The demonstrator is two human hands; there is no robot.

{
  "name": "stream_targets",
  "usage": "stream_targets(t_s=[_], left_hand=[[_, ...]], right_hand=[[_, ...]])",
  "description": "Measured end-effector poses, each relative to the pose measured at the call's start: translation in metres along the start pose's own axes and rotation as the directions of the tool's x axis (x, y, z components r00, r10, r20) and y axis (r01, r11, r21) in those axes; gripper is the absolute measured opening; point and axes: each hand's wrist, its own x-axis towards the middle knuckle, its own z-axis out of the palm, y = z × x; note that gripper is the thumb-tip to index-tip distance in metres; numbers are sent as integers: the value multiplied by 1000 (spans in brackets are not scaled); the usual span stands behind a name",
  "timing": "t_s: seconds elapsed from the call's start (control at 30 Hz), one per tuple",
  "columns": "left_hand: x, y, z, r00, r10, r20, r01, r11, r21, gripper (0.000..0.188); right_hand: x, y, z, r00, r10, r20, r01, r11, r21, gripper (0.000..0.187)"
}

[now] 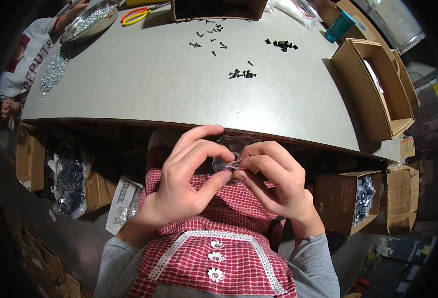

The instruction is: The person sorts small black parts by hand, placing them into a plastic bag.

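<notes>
Two bare hands meet over the lap, just at the near edge of a pale bench (144, 84). Between them is a small clear plastic bag (222, 159). The right hand (277, 176) has its grip pinched together on the bag's edge, thumb against fingertips. The left hand (189, 174) curls around the left side, thumb and index finger at the plastic; whether its grip is closed on it, I cannot tell. Below is a red checked apron (204, 258) with white lace and three flower buttons.

Small dark screws (242, 74) lie in a group on the bench, with more scattered farther off and a cluster of black pieces (282, 45) to the right. At far left, a metal bowl (110, 21) tilts beside a heap of silvery parts (54, 73), near scissors (135, 17). An open cardboard box (350, 79) and a teal cup (340, 27) stand at right.
</notes>
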Motion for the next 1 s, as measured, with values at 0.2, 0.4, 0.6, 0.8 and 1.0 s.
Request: stream_targets(t_s=[0.2,0.4,0.6,0.8,1.0], left_hand=[[-2,-2,4,995,-91,-36,85,986,-147,14],[3,-4,4,998,5,-65,-10,997,-76,11],[7,-2,5,988,97,-123,-92,995,46,10],[9,-1,4,981,159,-110,-157,987,26,14],[11,5,-6,980,129,-154,-136,990,-37,13]], right_hand=[[-1,5,3,999,33,25,-36,991,132,24],[0,6,5,995,79,54,-87,985,152,26],[5,7,11,996,61,65,-69,989,132,21],[3,6,10,999,9,48,-14,994,105,20],[0,0,-8,992,35,118,-51,990,132,18]])
